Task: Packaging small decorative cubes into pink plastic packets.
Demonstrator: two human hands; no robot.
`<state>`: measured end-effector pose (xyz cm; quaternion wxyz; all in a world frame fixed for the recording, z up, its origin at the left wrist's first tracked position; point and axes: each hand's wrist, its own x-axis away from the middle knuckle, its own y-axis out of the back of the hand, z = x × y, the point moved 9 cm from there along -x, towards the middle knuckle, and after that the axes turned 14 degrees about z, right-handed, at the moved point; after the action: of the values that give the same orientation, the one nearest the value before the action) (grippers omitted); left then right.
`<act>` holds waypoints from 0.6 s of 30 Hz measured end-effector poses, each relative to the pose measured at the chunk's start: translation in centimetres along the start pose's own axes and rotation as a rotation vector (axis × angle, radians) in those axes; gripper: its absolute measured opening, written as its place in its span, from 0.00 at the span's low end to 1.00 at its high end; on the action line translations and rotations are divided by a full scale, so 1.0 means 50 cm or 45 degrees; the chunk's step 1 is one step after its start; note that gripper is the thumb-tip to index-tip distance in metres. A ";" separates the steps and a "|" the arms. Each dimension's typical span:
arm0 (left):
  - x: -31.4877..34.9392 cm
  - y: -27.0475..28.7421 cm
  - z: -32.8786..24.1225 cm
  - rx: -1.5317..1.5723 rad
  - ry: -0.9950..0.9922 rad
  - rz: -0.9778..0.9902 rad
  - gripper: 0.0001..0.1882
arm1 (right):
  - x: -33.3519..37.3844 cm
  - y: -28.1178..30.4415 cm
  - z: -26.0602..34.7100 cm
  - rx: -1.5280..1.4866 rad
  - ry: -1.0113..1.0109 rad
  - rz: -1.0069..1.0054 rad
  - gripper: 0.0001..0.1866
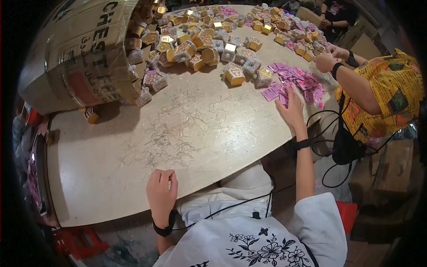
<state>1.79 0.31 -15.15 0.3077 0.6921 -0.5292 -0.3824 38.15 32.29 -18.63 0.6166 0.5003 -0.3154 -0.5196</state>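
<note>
My left hand [161,190] rests at the near edge of the table, its fingers curled in and nothing showing in them. My right hand [292,109] reaches over the table to a heap of small pink printed packets [297,81]. Its thumb and fingers are apart, and the fingertips touch packets at the near side of the heap. Beyond it lie many small house-shaped boxes [234,74] with gold bases and glittery, pearly coverings. Loose clear and silvery strands [171,144] are scattered on the table between my hands.
A large cardboard carton [84,58] lies on its side at the left, boxes spilling from its mouth. At the right, a co-worker in a yellow patterned top [382,89] works with both hands by the packets. Another person [340,18] stands at the far right. A black cord hangs nearby.
</note>
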 end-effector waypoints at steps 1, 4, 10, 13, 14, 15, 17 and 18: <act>0.000 0.000 -0.001 0.001 -0.004 0.000 0.06 | 0.000 0.002 0.001 -0.042 0.002 -0.009 0.38; 0.000 0.006 -0.010 -0.039 -0.025 -0.037 0.06 | -0.001 0.001 -0.003 -0.028 0.015 -0.040 0.37; -0.006 0.001 -0.007 -0.023 0.004 -0.018 0.06 | -0.005 0.002 -0.004 -0.047 0.005 -0.029 0.36; -0.007 0.001 -0.005 -0.019 0.027 -0.006 0.06 | -0.008 -0.002 -0.006 -0.037 -0.016 -0.043 0.36; -0.004 0.002 -0.003 -0.012 0.038 0.003 0.06 | -0.006 0.002 0.001 -0.037 0.015 -0.060 0.37; -0.002 0.004 -0.002 -0.006 0.050 0.011 0.06 | -0.005 0.006 0.004 -0.037 0.015 -0.063 0.37; -0.005 0.002 -0.001 -0.003 0.059 0.024 0.06 | -0.003 0.011 0.007 -0.073 0.042 -0.073 0.37; -0.009 -0.004 0.003 0.000 0.069 0.040 0.06 | -0.003 0.005 -0.001 -0.069 0.031 -0.061 0.37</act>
<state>1.72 0.79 -15.31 0.3282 0.6937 -0.5315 -0.3585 38.25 32.44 -18.40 0.6211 0.4971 -0.2816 -0.5366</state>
